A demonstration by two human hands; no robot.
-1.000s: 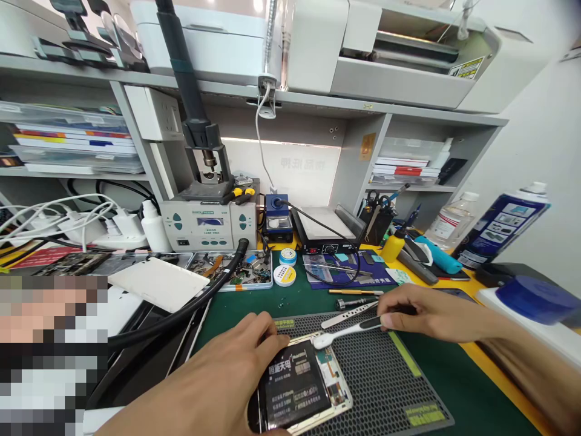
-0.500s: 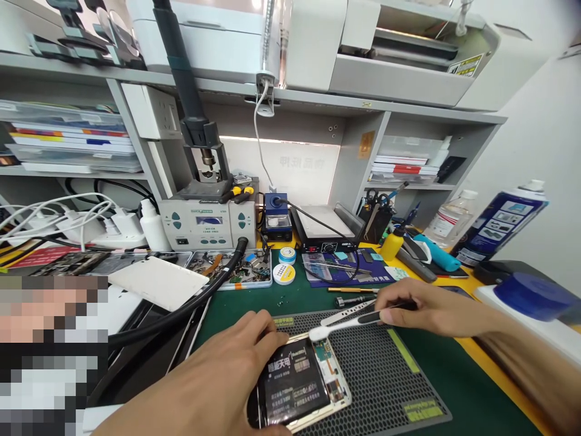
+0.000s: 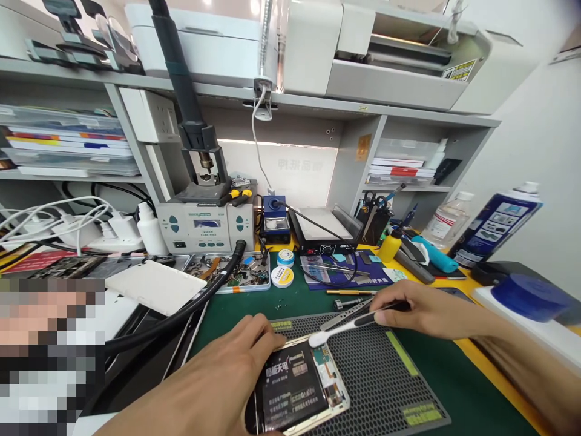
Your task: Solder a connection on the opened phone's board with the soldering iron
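An opened phone (image 3: 333, 369) lies on the black honeycomb mat (image 3: 381, 375), its black battery (image 3: 295, 387) and a strip of circuit board bared. My left hand (image 3: 227, 363) is closed around the phone's left side, thumb at the lower edge and fingers at the top edge. In my right hand (image 3: 403, 309) is a toothbrush (image 3: 340, 330) with a white head and dark grip, pinched between thumb and fingers. Its head rests at the phone's upper edge, by the green board; the bristles are hidden. Behind the brush lies a perforated metal tool (image 3: 347, 316).
A black hose (image 3: 181, 315) runs from the hot-air station (image 3: 204, 227) across the left side. Behind the mat are a parts tray (image 3: 247, 270), small round tins (image 3: 282, 277) and a heating plate (image 3: 322, 227). Bottles and a spray can (image 3: 497, 224) stand at right.
The view has shifted slightly. The toothbrush head stays at the phone's upper edge with only a small shift, and my left hand keeps its hold on the phone.
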